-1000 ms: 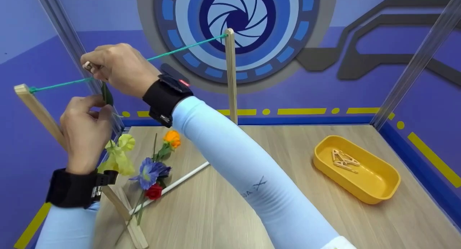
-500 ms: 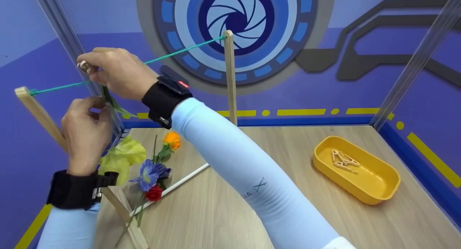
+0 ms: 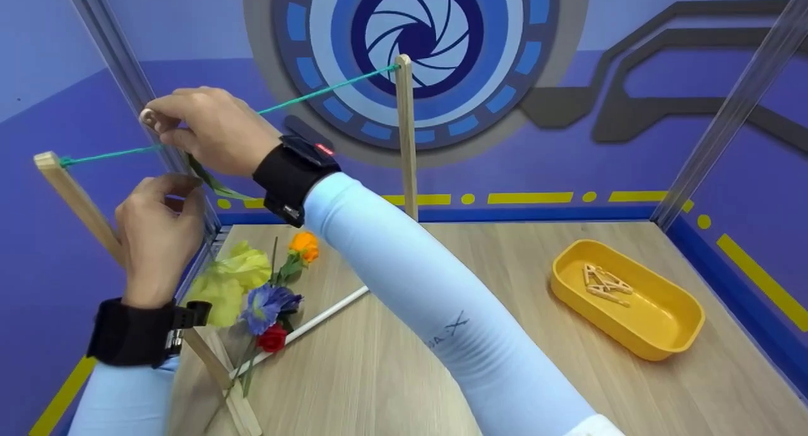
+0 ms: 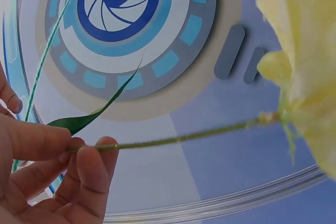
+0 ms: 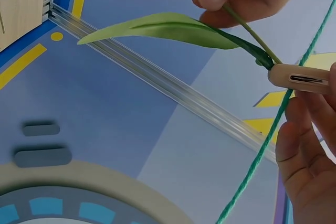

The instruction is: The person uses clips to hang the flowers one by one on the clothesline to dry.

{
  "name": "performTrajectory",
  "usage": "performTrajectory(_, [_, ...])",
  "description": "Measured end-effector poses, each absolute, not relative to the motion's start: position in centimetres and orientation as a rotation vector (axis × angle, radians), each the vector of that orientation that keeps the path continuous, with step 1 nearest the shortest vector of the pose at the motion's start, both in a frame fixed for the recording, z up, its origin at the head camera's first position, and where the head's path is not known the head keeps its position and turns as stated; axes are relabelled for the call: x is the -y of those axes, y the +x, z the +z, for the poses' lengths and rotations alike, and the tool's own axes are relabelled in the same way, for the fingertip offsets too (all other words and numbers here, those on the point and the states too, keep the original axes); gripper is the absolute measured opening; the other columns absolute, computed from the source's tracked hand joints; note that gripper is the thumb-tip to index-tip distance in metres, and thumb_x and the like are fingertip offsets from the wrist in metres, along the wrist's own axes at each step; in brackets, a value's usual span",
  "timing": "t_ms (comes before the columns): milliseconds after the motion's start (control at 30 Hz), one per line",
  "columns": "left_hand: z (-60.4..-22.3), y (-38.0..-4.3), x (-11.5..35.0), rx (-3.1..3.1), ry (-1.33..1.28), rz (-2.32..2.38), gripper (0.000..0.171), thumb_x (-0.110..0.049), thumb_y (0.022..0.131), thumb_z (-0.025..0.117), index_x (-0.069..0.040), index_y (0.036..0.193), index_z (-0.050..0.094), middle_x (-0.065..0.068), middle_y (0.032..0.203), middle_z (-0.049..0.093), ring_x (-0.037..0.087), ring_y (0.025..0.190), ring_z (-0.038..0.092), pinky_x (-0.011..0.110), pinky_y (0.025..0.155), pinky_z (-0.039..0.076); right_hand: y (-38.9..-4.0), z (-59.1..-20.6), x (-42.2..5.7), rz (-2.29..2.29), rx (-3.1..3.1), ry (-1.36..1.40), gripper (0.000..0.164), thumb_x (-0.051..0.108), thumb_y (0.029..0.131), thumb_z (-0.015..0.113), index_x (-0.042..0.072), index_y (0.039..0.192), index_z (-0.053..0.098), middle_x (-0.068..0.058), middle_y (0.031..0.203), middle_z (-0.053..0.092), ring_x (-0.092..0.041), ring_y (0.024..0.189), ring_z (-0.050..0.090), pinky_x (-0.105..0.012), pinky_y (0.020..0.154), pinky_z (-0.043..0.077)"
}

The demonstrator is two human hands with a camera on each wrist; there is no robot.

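My left hand [image 3: 161,234] pinches the green stem [image 4: 178,138] of a yellow artificial flower [image 4: 310,77], which hangs head down below the hand in the head view. A long green leaf [image 5: 168,30] juts out from that stem. Just above, my right hand [image 3: 214,130] holds a wooden clothespin [image 5: 299,77] at the green string [image 5: 257,161]. In the right wrist view the clothespin's tip lies across the string and meets the stem end and leaf base. Part of the clothespin is hidden behind the right fingers.
Two wooden posts [image 3: 406,133] carry the string. Beneath it lie an orange flower [image 3: 304,247], a blue-purple flower [image 3: 268,306] and a red rose [image 3: 272,338], beside a white rod [image 3: 328,313]. On the right stands a yellow tray [image 3: 669,322] with several clothespins [image 3: 606,284].
The yellow flower has turned and shifted right, and its leaf has swung out to the right. Both hands stay almost in place at the string.
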State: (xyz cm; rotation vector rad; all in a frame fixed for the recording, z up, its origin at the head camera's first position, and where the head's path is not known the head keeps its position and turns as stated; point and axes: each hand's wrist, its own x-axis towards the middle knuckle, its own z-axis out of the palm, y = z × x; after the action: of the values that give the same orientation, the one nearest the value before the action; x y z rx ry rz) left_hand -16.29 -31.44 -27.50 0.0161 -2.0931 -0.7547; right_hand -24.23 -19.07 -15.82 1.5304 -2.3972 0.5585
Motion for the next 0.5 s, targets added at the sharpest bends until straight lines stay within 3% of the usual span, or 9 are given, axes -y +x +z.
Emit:
performTrajectory(133, [-27.64,-16.21,31.4,2.106,0.002,-0.762,0.021,-0.012,0.103,0.061,0.003,0.103,0.076,0.021,0.094,0.068,-0.01,0.077,0.043,0.03,0.079,0.041,-24.29,-15.91,19.0,0.574,2.401,1.533,0.033,0.025,0.108,0.054,0.017,0.139,0.063,0.004,0.132,0.067,-0.009,0.125,0.058,-0.012,0.101,0.039])
performTrajectory(500, [-27.81,-16.03,31.39,2.146,-0.004,-0.775,0.028,-0.018,0.105,0.057,0.002,0.105,0.076,0.02,0.097,0.069,-0.01,0.077,0.043,0.032,0.081,0.041,-24.4,-15.98,18.19,0.615,2.349,1.562,0.033,0.024,0.108,0.056,0.016,0.138,0.065,0.002,0.13,0.069,-0.01,0.122,0.061,-0.013,0.098,0.041])
